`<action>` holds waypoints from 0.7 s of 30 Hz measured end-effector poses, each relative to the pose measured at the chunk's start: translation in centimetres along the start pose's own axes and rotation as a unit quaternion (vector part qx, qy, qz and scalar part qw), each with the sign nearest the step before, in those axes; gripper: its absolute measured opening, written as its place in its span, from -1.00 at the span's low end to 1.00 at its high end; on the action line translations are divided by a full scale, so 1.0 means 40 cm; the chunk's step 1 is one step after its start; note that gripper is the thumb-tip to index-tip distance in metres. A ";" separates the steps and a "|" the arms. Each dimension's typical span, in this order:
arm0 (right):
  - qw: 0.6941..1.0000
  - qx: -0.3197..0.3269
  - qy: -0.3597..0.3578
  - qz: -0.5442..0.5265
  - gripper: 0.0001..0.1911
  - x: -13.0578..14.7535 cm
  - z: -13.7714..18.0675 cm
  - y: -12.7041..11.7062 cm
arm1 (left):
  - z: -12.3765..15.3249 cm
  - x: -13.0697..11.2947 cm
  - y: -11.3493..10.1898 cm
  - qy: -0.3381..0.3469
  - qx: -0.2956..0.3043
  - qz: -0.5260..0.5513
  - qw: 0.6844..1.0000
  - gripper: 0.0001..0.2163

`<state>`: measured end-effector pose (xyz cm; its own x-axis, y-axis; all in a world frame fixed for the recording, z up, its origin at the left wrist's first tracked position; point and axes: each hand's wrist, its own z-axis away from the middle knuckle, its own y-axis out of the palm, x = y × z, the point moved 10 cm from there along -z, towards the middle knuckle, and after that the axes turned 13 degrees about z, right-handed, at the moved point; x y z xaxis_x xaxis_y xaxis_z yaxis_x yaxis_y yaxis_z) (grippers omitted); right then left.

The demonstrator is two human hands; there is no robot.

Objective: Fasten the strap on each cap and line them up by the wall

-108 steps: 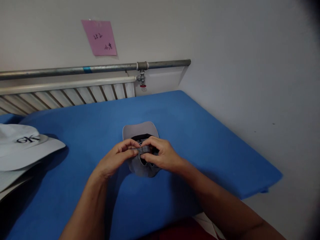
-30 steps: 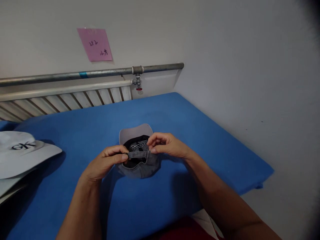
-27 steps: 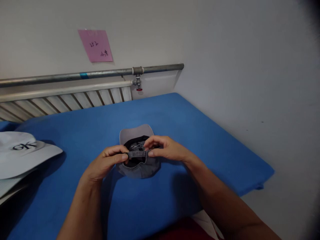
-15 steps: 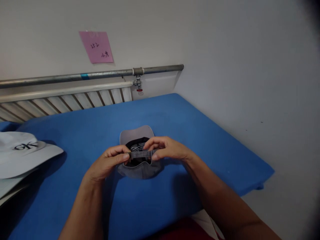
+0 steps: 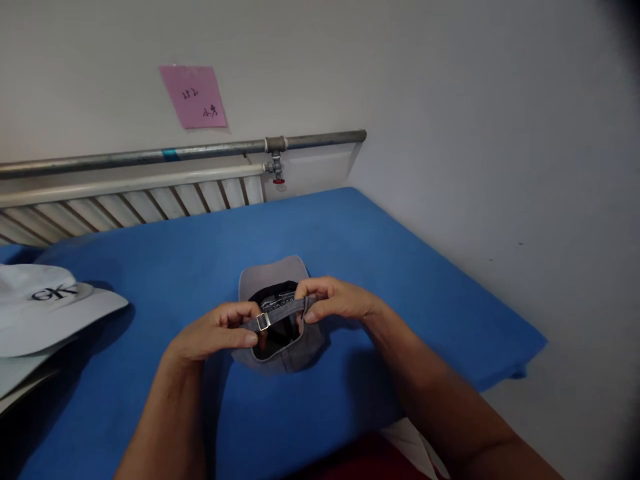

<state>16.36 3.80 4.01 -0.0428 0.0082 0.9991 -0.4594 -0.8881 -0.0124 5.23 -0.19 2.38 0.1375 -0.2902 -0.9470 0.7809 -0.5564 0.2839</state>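
Note:
A grey cap [image 5: 273,273] lies upside down on the blue cloth-covered table [image 5: 350,233], its brim pointing away from me and its dark lining showing. Its grey back strap [image 5: 284,311] stretches between my two hands, with a small metal buckle [image 5: 263,322] at the left end. My left hand [image 5: 215,331] pinches the strap at the buckle. My right hand [image 5: 336,300] pinches the strap's other end, fingers curled.
White caps with a dark logo [image 5: 45,307] are stacked at the left edge of the table. A radiator [image 5: 125,197] and a metal pipe [image 5: 200,150] run along the back wall, under a pink note [image 5: 194,97]. A white wall rises to the right.
The strap has been drawn out through the buckle, which now shows by my left fingers. The cap has tipped slightly toward me. Both hands have stayed on the strap.

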 end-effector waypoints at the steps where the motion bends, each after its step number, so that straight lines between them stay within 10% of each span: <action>1: 1.000 -0.005 -0.003 -0.005 -0.82 -0.001 -0.001 -0.003 | 0.002 -0.004 0.000 0.009 0.001 -0.001 1.000 -0.80; 11: 0.999 0.022 -0.031 -0.021 -0.86 0.028 0.009 0.023 | 0.015 -0.046 0.063 0.046 0.089 0.002 0.995 -0.77; 21: 1.000 0.012 -0.008 0.015 -0.87 0.033 0.017 0.025 | 0.016 -0.065 0.060 0.047 0.034 -0.057 0.997 -0.83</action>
<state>16.44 2.63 5.33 -0.0425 -0.0251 0.9988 -0.4370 -0.8985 -0.0412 6.35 -1.27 5.61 0.1098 -0.1491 -0.9827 0.7522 -0.6338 0.1802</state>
